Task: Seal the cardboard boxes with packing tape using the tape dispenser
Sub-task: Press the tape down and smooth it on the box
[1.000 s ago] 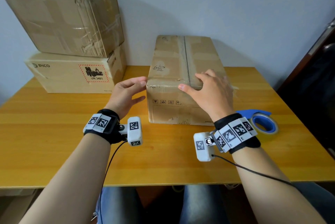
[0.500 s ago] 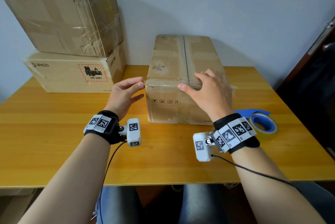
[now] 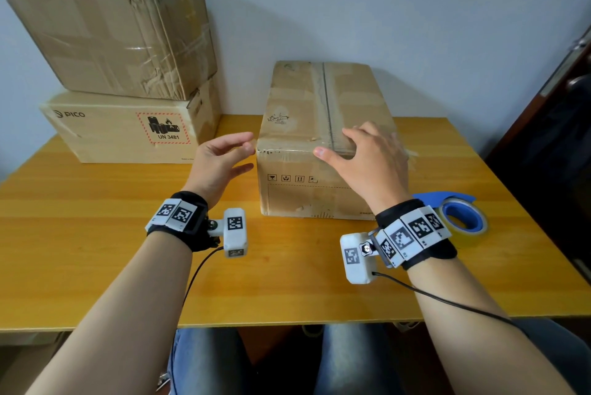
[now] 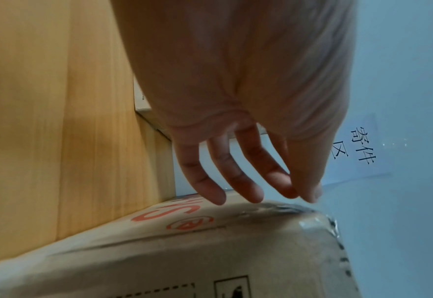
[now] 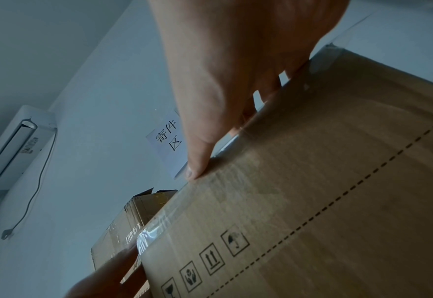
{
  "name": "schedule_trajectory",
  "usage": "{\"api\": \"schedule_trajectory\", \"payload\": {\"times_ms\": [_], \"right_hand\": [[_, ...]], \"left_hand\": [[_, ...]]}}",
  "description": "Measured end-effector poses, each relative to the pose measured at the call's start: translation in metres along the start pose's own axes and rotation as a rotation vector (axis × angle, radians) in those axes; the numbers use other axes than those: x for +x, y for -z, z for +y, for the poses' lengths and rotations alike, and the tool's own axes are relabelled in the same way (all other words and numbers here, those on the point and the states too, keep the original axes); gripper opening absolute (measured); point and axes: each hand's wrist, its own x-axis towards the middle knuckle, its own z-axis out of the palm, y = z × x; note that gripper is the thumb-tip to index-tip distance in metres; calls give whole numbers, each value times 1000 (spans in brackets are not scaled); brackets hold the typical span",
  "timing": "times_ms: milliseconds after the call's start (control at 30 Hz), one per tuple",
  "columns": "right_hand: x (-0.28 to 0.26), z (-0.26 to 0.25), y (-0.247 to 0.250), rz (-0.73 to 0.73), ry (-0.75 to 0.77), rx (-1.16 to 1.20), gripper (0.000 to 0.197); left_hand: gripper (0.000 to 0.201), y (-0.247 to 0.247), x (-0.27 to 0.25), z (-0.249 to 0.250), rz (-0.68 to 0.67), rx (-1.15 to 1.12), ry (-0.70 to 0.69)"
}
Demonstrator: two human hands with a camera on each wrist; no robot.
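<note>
A brown cardboard box stands in the middle of the wooden table, with clear tape over its top seam and near top edge. My right hand lies over that near edge, fingers flat on the top. In the right wrist view its thumb presses the edge of the box. My left hand hovers at the box's near left corner, fingers relaxed, holding nothing. Its fingertips are right at the box's edge. A blue tape dispenser lies on the table right of the box, untouched.
Two more cardboard boxes are stacked at the back left: a PICO box with a battered box tilted on top. A dark door or cabinet stands beyond the table's right edge. The wall runs close behind the boxes.
Almost nothing has moved. My left hand's fingertips have eased slightly off the box's near left corner. The right hand stays on the near top edge.
</note>
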Motion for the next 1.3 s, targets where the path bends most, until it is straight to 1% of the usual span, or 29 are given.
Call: {"api": "schedule_trajectory", "payload": {"times_ms": [33,67,233,367,467,567,633,700,833,900,1133,1200,1267,1300], "right_hand": [[0,0,0,-3,-2,5,83],[-1,-1,1,-6,-6,8,82],[-1,-1,1,-16,-17,15,82],[-1,0,1,-2,-11,13,81],[-1,0,0,1,-8,12,80],[0,1,-1,3,-1,-2,83],[1,2,-1,4,-1,-5,83],[0,1,-1,4,2,-4,82],[-1,0,0,7,7,-7,80],[-1,1,-1,6,10,-17,81],[0,2,-6,10,14,-19,83],[1,2,-6,14,16,-17,83],[1,3,-6,13,18,-21,83],[1,3,-6,11,19,-26,84]], "left_hand": [[12,-1,0,0,5,-5,6],[10,-1,1,0,11,-6,7],[12,-1,4,-3,21,1,8],[5,-1,7,-3,18,9,-20],[11,-2,9,-3,31,41,-61],[11,-1,8,-4,26,71,-59],[13,1,8,-4,24,79,-21],[13,1,9,-1,3,56,58],[17,-3,12,10,-32,-71,329],[19,-3,15,18,-42,-104,415],[21,-5,12,16,-4,-149,510],[22,-8,11,16,31,-149,519],[26,-9,9,17,86,-104,531],[33,-9,8,16,108,-72,554]]}}
